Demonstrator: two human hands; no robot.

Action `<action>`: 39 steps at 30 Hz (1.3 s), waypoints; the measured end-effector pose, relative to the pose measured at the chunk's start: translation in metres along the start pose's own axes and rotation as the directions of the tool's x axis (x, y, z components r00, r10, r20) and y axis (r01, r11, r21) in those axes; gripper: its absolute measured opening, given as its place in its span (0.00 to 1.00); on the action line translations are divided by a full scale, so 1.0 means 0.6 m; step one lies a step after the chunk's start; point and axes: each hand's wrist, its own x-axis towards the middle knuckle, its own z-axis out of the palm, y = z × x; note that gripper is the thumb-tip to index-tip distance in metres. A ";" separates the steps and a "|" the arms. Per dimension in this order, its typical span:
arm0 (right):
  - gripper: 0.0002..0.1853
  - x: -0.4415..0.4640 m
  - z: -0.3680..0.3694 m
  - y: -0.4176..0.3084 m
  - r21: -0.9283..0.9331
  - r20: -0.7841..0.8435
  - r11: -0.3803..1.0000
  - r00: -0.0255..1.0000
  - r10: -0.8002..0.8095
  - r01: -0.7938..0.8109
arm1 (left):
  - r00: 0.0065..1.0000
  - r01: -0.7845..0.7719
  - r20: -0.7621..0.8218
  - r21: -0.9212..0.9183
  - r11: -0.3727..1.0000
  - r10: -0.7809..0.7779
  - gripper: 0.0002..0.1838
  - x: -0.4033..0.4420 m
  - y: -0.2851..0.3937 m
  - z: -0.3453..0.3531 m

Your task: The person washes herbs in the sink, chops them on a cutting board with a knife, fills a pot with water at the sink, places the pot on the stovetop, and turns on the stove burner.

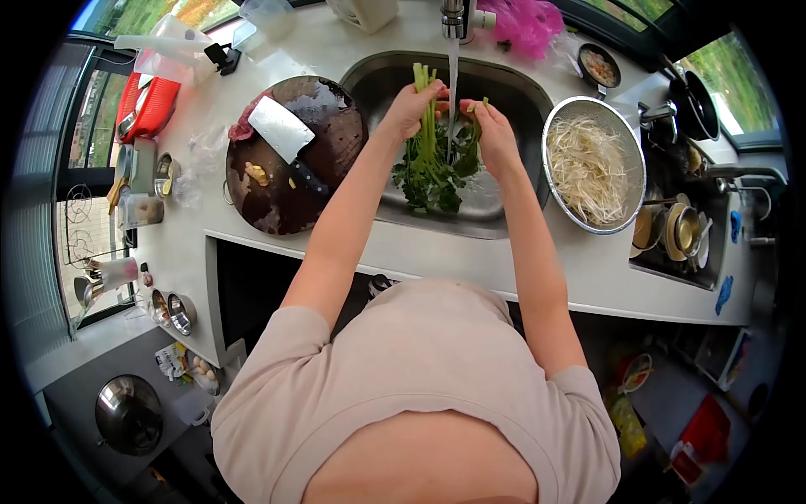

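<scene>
Over the metal sink [495, 217], my left hand [409, 109] is closed around a bunch of leafy celery [426, 172], stalks up and leaves hanging down into the basin. My right hand [497, 136] pinches a separate thin celery sprig, its leaves also hanging down. Water runs from the faucet [452, 18] between my two hands onto the greens. Left of the sink, a cleaver [282, 128] lies on a round dark cutting board [269, 197], with a piece of ginger and some raw meat at the board's edge.
A colander of bean sprouts [590, 172] stands right of the sink. Beyond it, a second sink holds stacked dishes [684, 231]. A pink plastic bag [525, 25] and a small bowl [599, 65] sit behind. A red basket [147, 105] is far left.
</scene>
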 end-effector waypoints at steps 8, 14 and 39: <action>0.13 0.053 0.060 -0.067 -0.067 0.110 0.991 0.987 0.121 -0.114 | 0.993 -0.057 0.103 -0.053 0.997 0.062 0.13 -0.057 0.011 0.035; 0.19 0.087 0.064 -0.024 0.046 0.244 0.984 0.957 0.154 -0.170 | 0.992 -0.129 0.008 -0.026 0.991 0.129 0.12 -0.049 0.042 0.020; 0.17 0.027 -0.020 0.071 -0.552 0.229 0.756 0.936 -0.268 0.352 | 0.986 -0.160 -0.100 -0.328 0.931 0.134 0.11 -0.033 0.078 -0.059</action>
